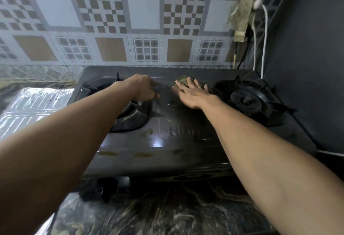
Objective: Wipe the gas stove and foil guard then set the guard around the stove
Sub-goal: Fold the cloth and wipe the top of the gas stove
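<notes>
A dark two-burner gas stove (167, 141) stands on the marble counter against the tiled wall. My right hand (191, 93) lies flat, fingers spread, on a green scouring pad (182, 80) at the back centre of the stove top. Between the burners, my left hand (144, 89) reaches over the left burner (130, 115) with its fingers bent down onto the stove surface; I see nothing in it. The foil guard (31, 108) lies flat and shiny on the counter, left of the stove.
The right burner (249, 100) with its black pan support sits close to a dark panel (307, 67) on the right. White and black cables (263, 45) hang from a socket strip at the back right corner. The marble counter (167, 216) runs along the front.
</notes>
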`<state>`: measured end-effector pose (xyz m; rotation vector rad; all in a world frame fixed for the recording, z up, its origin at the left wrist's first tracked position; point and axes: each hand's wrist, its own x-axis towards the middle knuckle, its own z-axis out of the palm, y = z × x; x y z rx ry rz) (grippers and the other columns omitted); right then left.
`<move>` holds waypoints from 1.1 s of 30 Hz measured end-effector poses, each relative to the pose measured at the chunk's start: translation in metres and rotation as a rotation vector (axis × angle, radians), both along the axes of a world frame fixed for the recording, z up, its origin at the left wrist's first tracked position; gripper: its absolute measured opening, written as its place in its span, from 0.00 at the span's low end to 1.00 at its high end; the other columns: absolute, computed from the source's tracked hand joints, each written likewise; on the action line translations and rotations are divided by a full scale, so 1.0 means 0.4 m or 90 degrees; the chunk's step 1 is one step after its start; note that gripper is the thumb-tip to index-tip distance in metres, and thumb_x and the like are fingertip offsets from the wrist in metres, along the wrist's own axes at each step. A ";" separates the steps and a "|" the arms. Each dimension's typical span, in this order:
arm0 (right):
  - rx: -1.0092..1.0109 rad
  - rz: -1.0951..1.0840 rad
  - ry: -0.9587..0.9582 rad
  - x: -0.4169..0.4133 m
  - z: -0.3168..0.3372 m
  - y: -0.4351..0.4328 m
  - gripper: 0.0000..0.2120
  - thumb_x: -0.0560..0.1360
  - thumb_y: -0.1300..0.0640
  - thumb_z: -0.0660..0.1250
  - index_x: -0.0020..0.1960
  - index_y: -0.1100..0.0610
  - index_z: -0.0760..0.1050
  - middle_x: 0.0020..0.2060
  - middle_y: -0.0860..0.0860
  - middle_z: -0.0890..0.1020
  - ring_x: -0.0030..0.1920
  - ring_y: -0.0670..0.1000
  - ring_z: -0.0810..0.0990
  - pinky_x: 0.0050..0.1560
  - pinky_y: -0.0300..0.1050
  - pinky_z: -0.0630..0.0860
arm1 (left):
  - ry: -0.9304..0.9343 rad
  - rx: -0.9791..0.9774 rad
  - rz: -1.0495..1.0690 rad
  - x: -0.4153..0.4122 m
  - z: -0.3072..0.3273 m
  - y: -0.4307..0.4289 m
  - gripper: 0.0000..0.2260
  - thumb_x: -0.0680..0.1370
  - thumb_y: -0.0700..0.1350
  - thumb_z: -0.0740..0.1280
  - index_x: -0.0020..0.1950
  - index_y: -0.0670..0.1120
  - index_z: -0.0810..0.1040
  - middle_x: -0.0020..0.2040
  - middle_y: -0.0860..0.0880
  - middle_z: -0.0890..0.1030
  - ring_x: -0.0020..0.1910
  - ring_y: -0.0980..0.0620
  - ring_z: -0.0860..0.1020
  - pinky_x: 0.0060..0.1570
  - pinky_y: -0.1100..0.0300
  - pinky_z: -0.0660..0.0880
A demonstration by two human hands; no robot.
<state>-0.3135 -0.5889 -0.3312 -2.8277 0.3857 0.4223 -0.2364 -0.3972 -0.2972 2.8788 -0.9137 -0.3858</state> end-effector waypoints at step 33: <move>0.014 -0.007 -0.025 -0.076 -0.004 0.111 0.28 0.82 0.36 0.38 0.81 0.41 0.48 0.81 0.49 0.42 0.80 0.54 0.38 0.75 0.64 0.34 | -0.021 0.068 0.075 -0.181 -0.020 0.112 0.38 0.73 0.70 0.64 0.79 0.57 0.59 0.77 0.47 0.65 0.76 0.42 0.63 0.70 0.31 0.55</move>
